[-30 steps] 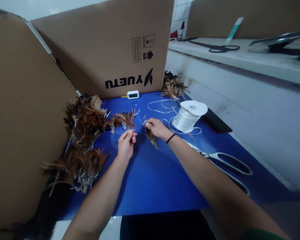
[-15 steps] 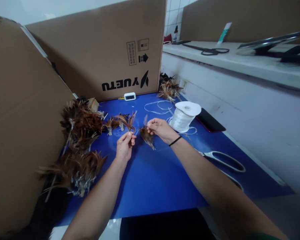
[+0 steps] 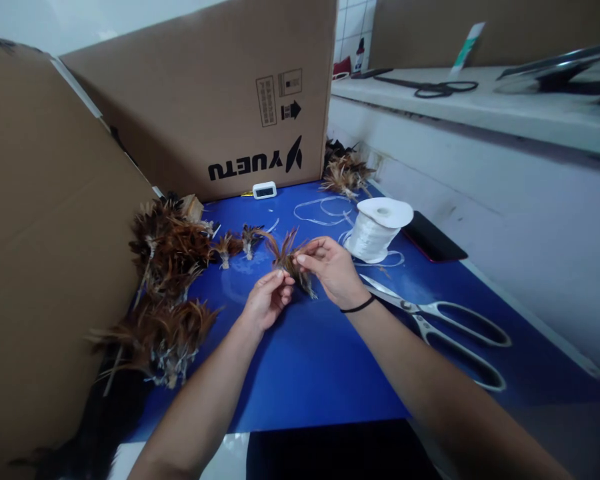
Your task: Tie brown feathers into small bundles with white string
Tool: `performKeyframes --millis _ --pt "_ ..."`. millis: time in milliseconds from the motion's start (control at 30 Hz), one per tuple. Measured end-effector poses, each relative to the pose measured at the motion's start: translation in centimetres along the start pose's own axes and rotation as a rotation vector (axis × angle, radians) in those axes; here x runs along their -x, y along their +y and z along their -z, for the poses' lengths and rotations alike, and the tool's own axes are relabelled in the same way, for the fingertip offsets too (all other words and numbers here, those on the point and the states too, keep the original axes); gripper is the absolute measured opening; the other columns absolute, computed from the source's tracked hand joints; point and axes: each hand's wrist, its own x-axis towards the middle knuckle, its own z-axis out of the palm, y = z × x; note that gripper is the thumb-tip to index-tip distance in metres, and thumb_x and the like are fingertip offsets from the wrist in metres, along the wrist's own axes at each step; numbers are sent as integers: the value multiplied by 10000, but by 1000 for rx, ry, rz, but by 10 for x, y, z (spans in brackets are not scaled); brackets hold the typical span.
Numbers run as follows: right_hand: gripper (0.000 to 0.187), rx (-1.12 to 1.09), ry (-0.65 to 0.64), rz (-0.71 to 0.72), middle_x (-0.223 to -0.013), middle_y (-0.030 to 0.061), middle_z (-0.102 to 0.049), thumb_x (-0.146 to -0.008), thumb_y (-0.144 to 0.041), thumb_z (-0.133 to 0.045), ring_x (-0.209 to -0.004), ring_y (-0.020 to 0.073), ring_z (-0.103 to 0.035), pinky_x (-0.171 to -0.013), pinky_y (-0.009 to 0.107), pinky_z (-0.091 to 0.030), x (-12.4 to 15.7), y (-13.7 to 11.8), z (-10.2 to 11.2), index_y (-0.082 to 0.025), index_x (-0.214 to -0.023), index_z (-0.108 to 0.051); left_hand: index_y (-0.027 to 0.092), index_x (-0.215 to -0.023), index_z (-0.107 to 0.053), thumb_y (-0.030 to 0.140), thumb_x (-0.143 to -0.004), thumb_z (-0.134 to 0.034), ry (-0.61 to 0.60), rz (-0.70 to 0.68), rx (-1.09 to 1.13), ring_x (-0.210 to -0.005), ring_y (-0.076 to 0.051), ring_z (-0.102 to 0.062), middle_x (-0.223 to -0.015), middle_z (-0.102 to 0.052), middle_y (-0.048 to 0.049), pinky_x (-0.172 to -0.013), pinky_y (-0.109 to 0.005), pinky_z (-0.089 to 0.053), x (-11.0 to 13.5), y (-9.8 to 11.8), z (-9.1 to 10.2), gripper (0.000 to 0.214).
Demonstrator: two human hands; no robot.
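Note:
My left hand is closed in a pinch round the base of a small bunch of brown feathers, whose tips fan upward. Close beside it, my right hand pinches a feather at the bunch's right side; the fingers partly hide it. Under and behind the fingertips, a darker clump of feathers lies on the blue table. Two small tufts, a brown one and a dark one, rest left of my hands.
Large feather piles line the left side by a cardboard wall. To the right are a spool of white ribbon, a phone and big scissors. A small white digital device sits at the back.
My left hand has moved right with the feather bunch, up to my right hand. The right hand's feather now meets the bunch. The view has shifted slightly, showing more of the scissors.

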Motion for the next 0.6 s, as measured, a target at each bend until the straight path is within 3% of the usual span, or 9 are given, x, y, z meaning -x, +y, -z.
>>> performKeyframes --millis 300,600 --pt "266 157 102 172 -785 2 -636 -649 -215 -700 -737 139 -646 -735 321 -544 2 1 2 -202 -802 -483 113 -752 -612 237 -674 -735 7 94 -19 -438 -40 -482 -629 -635 -30 -386 -129 -372 2 -3 -4 191" --pt "196 206 173 324 -797 11 -632 -703 -172 -655 -765 142 -643 -761 325 -535 9 -1 -5 -205 -783 -479 96 -741 -629 179 -712 -698 -44 136 29 -434 -28 -489 -616 -629 -35 -396 -109 -400 5 -5 -6 112"
